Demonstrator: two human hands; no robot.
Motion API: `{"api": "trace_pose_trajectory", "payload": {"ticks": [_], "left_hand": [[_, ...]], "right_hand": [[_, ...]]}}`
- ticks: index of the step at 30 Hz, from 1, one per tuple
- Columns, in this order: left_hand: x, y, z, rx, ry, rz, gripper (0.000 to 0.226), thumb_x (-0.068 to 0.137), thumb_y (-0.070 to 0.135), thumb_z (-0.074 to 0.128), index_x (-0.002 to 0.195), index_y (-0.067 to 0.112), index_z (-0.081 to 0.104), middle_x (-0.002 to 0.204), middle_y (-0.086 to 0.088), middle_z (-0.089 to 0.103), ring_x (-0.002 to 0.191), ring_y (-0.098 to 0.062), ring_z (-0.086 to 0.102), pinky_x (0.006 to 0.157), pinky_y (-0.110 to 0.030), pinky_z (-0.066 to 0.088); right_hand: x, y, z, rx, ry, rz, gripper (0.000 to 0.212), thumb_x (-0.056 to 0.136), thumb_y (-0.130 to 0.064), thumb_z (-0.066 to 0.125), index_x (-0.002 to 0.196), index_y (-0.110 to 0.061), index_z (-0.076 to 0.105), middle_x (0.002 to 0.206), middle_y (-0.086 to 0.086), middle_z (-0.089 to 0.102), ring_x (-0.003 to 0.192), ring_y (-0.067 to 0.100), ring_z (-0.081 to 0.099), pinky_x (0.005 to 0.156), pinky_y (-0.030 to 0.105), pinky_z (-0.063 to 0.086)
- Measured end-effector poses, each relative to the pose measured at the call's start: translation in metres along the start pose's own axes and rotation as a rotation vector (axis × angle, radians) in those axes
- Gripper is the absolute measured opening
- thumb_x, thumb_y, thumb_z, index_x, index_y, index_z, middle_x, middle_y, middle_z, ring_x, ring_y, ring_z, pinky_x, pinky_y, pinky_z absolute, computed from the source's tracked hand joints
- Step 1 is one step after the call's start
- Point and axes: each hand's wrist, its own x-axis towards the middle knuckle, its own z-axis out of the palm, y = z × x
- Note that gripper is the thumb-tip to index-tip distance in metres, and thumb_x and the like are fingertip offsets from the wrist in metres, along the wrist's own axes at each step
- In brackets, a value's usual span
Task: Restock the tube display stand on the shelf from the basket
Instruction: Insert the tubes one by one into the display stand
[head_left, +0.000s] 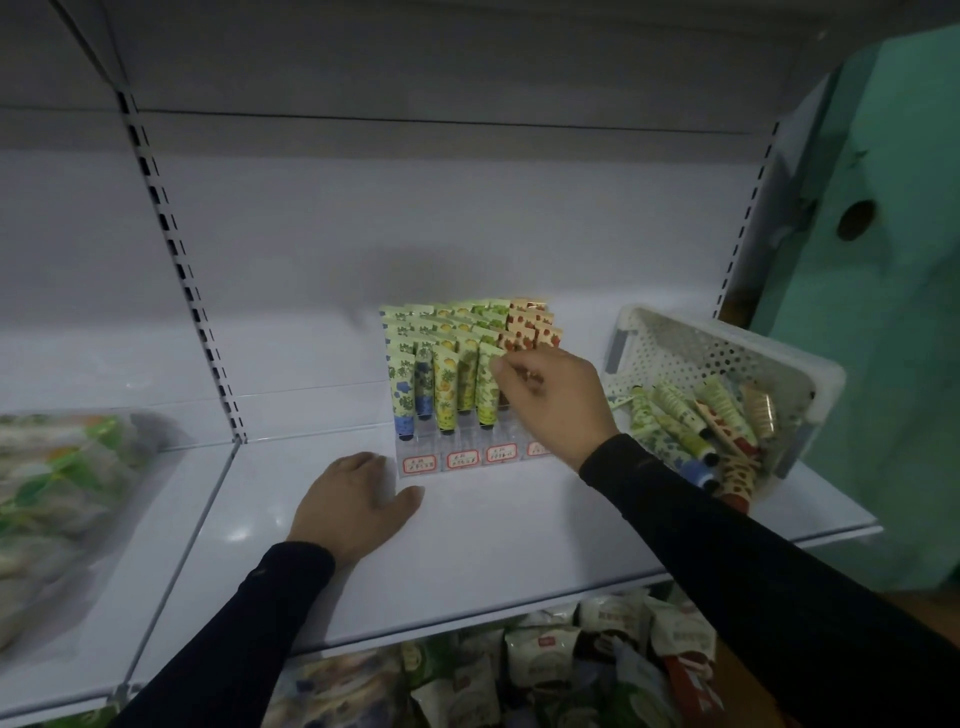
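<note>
I judge the stand (457, 384) mostly stocked, tubes (696, 431) remaining in the basket (727, 338); my right hand (550, 400) pinches one into place, left hand (358, 504) flat, fingers relaxed.

shelf (467, 545): glossy white metal | basket (691, 343): perforated white plastic | display stand (467, 441): clear plastic

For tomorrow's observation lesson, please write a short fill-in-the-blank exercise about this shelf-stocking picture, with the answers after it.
1. The left hand rests flat on the ____.
2. The right hand reaches the front row of the tube display stand, at its ____ side.
3. The spare tubes lie in a white ____ right of the stand.

Answers: shelf; right; basket
</note>
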Motion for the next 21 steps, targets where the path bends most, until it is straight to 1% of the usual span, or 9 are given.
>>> {"api": "trace_pose_trajectory", "payload": {"ticks": [1,3,6,7,10,12,14,18,21], "left_hand": [[-0.003,0.003,-0.002,-0.012,0.029,-0.003,0.046,0.088,0.061,0.049,0.104,0.019,0.061,0.111,0.004,0.06,0.114,-0.02,0.054,0.09,-0.028,0.041],[-0.008,0.009,-0.007,-0.044,0.074,-0.015,0.051,0.088,0.059,0.052,0.111,0.016,0.064,0.116,0.0,0.063,0.114,-0.02,0.054,0.091,-0.029,0.041],[-0.016,0.022,-0.012,-0.066,0.12,0.044,0.068,0.079,0.07,0.039,0.114,0.019,0.068,0.114,0.0,0.067,0.108,-0.02,0.058,0.085,-0.027,0.042],[-0.018,0.028,-0.012,-0.063,0.155,0.055,0.068,0.08,0.071,0.037,0.111,0.02,0.07,0.112,0.0,0.069,0.104,-0.02,0.06,0.081,-0.026,0.043],[-0.02,0.056,-0.015,-0.112,0.237,0.043,0.048,0.09,0.056,0.052,0.107,0.016,0.073,0.109,-0.003,0.07,0.101,-0.023,0.062,0.076,-0.025,0.041],[-0.02,0.076,-0.014,-0.132,0.197,0.156,0.048,0.09,0.054,0.053,0.112,0.016,0.071,0.114,-0.002,0.069,0.104,-0.022,0.061,0.079,-0.023,0.041],[-0.015,0.095,-0.008,-0.129,0.113,0.278,0.048,0.092,0.051,0.054,0.125,0.017,0.065,0.126,0.0,0.065,0.114,-0.019,0.057,0.088,-0.022,0.039],[0.002,0.142,0.01,-0.135,-0.058,0.41,0.057,0.096,0.049,0.05,0.143,0.018,0.046,0.145,-0.002,0.048,0.132,-0.019,0.042,0.102,-0.023,0.031],[0.023,0.176,0.026,-0.083,-0.153,0.448,0.059,0.097,0.048,0.047,0.145,0.014,0.041,0.146,-0.009,0.045,0.133,-0.024,0.039,0.105,-0.029,0.032]], "right_hand": [[-0.006,0.006,-0.006,-0.001,0.002,-0.005,0.026,0.094,-0.036,0.058,0.098,-0.017,0.074,0.088,0.002,0.068,0.08,0.013,0.06,0.077,0.03,0.052],[-0.016,0.02,-0.017,-0.002,0.01,-0.008,0.027,0.093,-0.036,0.061,0.107,-0.016,0.073,0.094,0.002,0.067,0.085,0.013,0.061,0.08,0.029,0.052],[-0.03,0.044,-0.032,-0.091,0.006,-0.021,0.031,0.091,-0.035,0.064,0.11,-0.011,0.072,0.101,0.004,0.067,0.094,0.016,0.061,0.083,0.022,0.047],[-0.035,0.051,-0.038,-0.128,0.006,-0.021,0.031,0.09,-0.033,0.065,0.109,-0.01,0.072,0.1,0.006,0.067,0.095,0.017,0.061,0.083,0.021,0.044],[-0.048,0.068,-0.055,-0.184,0.018,0.02,0.031,0.087,-0.031,0.067,0.105,-0.006,0.073,0.1,0.01,0.067,0.096,0.022,0.061,0.085,0.024,0.045],[-0.054,0.078,-0.069,-0.216,0.005,0.079,0.032,0.088,-0.029,0.067,0.108,-0.005,0.072,0.106,0.011,0.065,0.101,0.024,0.06,0.087,0.019,0.04],[-0.057,0.092,-0.079,-0.279,-0.033,0.151,0.034,0.09,-0.029,0.066,0.114,-0.006,0.069,0.114,0.012,0.063,0.108,0.024,0.057,0.088,0.011,0.031],[-0.057,0.12,-0.093,-0.367,-0.094,0.268,0.04,0.09,-0.033,0.063,0.122,-0.008,0.064,0.124,0.015,0.06,0.119,0.025,0.05,0.096,0.019,0.03],[-0.054,0.133,-0.097,-0.443,-0.219,0.407,0.05,0.093,-0.04,0.056,0.133,-0.01,0.053,0.137,0.014,0.05,0.125,0.029,0.046,0.102,0.031,0.035]]}}
